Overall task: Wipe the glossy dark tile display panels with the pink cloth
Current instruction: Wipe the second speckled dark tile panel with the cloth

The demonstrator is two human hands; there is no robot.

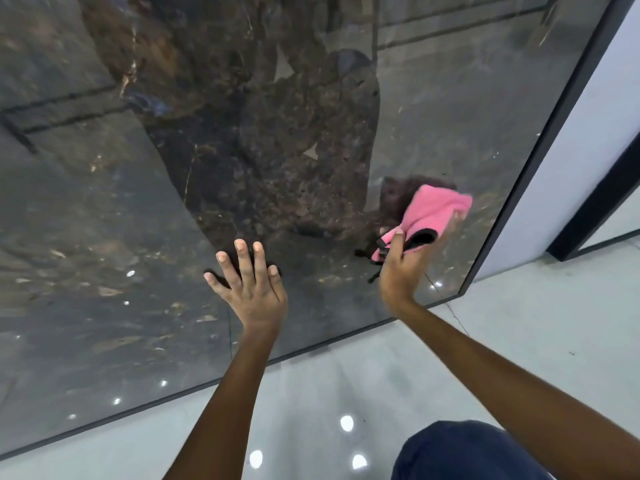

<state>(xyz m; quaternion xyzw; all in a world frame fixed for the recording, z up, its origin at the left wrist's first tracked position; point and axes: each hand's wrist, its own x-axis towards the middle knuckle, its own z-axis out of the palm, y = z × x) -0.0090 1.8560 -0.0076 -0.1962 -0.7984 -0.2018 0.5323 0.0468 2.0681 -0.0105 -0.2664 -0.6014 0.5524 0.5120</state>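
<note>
A large glossy dark tile panel [104, 237] with brown marble veining fills most of the view and mirrors my body. My left hand [247, 282] lies flat against its lower middle, fingers straight and spread. My right hand [403, 268] grips a pink cloth [434, 211] with a black trim and holds it against the panel near the lower right corner. The hand and cloth are motion-blurred.
A black frame edge [540, 147] borders the panel on the right, with a white wall [588, 126] beyond it. Glossy grey floor [519, 323] with light reflections runs below the panel. My knee in dark blue trousers [464, 452] shows at the bottom right.
</note>
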